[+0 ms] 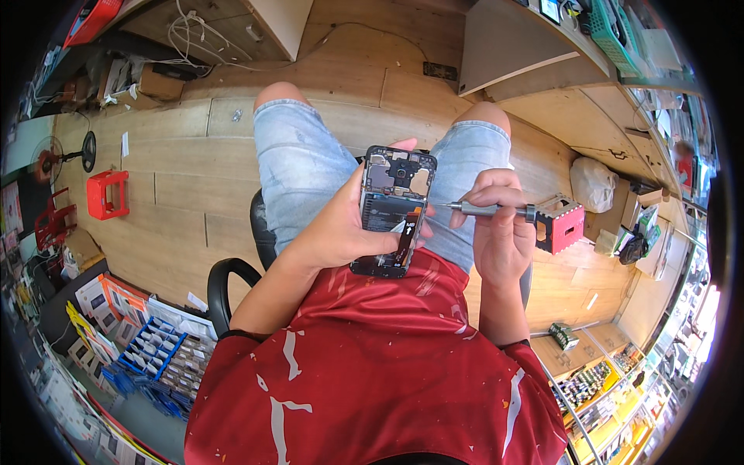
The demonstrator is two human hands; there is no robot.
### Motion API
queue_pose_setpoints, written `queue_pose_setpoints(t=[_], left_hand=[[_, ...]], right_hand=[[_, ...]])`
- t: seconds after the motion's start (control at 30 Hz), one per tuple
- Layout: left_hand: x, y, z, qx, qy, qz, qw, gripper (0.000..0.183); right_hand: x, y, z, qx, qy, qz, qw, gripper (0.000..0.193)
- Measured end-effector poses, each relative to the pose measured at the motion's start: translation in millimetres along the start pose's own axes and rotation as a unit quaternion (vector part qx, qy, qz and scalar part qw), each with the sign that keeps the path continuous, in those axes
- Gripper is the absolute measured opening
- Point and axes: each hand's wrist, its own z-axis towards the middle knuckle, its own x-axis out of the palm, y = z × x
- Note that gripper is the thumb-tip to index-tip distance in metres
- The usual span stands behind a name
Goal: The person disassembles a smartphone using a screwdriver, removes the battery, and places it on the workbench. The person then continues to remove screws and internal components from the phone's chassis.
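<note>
An opened smartphone (381,211) lies above my lap with its back cover off, so the dark battery and the board with the camera module show. My left hand (341,225) is closed around it from the left, its thumb pressed over the lower part and fingertips showing past the far edge. Between the fingers of my right hand (500,225) is a slim metal screwdriver (488,209), held nearly level. Its thin tip points left, close to the phone's right edge; whether it touches, I cannot tell.
Left on the floor stand a red stool (108,194) and a small fan (88,152). A red and black stool (559,225) and a white plastic bag (594,184) are to my right. Below left is a blue tray (153,349) of small parts. A chair armrest (232,283) curves beside my left elbow.
</note>
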Motion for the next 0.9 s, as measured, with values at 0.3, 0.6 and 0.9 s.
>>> queue_pose_setpoints(t=[0.3, 0.6, 0.9], left_hand=[[4, 0, 0, 0.027, -0.009, 0.007, 1.0, 0.108], [4, -1, -1, 0.023, -0.001, -0.001, 1.0, 0.108], [5, 0, -2, 0.028, -0.014, 0.035, 0.999, 0.106]], right_hand=[[6, -16, -11, 0.023, 0.01, 0.008, 1.0, 0.03], [7, -18, -16, 0.009, -0.002, -0.003, 1.0, 0.032], [7, -29, -20, 0.058, -0.01, 0.097, 0.994, 0.032]])
